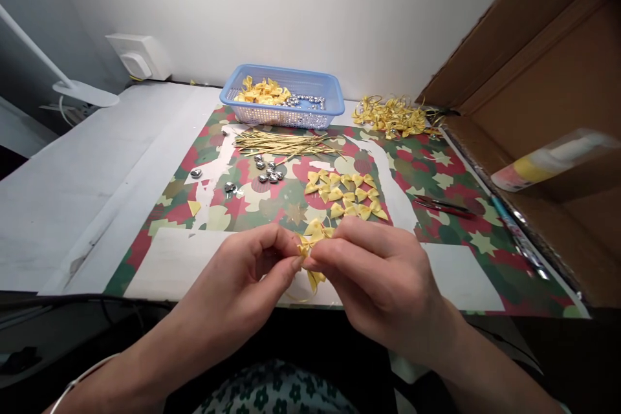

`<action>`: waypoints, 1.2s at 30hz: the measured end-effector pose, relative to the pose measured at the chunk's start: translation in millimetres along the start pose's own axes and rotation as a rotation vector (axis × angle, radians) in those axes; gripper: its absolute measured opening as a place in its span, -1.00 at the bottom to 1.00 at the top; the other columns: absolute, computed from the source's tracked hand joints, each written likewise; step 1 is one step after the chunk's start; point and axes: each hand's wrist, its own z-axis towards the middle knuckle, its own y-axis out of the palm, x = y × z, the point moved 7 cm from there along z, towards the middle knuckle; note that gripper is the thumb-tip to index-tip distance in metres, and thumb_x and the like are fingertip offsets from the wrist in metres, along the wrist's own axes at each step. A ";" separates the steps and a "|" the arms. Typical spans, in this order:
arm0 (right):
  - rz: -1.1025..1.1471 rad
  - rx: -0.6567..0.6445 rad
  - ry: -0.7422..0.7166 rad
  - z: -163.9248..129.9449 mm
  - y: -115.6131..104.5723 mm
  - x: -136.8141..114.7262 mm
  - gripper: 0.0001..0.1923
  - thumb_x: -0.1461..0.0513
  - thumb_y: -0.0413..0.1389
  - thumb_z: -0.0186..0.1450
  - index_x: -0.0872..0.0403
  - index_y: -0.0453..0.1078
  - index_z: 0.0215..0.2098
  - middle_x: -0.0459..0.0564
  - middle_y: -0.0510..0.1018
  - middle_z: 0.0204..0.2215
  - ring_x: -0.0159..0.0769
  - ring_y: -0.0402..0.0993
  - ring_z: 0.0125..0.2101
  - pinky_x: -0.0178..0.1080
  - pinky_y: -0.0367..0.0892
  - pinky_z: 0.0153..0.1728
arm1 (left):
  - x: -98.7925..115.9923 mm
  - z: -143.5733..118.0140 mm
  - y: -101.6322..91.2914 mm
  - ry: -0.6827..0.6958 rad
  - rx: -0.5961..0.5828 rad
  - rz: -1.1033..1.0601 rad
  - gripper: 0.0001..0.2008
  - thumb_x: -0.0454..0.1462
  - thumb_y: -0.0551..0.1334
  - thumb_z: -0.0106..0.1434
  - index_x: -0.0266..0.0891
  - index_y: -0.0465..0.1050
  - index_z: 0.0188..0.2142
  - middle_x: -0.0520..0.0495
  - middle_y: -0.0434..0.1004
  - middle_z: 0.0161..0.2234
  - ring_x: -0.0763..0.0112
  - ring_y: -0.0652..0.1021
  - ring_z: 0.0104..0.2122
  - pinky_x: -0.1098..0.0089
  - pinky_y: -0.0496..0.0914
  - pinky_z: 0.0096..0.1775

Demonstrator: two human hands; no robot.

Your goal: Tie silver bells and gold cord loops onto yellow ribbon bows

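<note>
No readable text, labels, brands or numbers anywhere. The blurred white-and-yellow plastic bottle (548, 160) on the brown cardboard ledge (557, 97) may carry a label, too smeared to read. The camouflage-patterned paper mat (427, 168) shows only star shapes.

Basket (284, 118) at back of mat (436, 174); sticks (284, 142) before it; bells (269, 169) left of bows (347, 194); scissors (444, 206) right; bottle (543, 165) far right.

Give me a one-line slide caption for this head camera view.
Both hands, left hand and right hand, pinch a yellow ribbon bow above the patterned mat.
</note>
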 end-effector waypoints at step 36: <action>0.143 0.011 0.369 0.8 -1.1 58.6 -0.63 0.26 0.20 0.43 0.11 0.34 -0.54 -0.19 0.33 -0.59 -0.45 0.23 -0.52 -0.32 0.12 -0.46 | -28.4 3.1 -10.7 -0.048 0.135 -0.113 -0.90 -0.23 0.39 0.26 -0.13 0.70 -0.37 -0.04 0.65 -0.32 0.30 0.60 -0.27 0.41 0.48 -0.18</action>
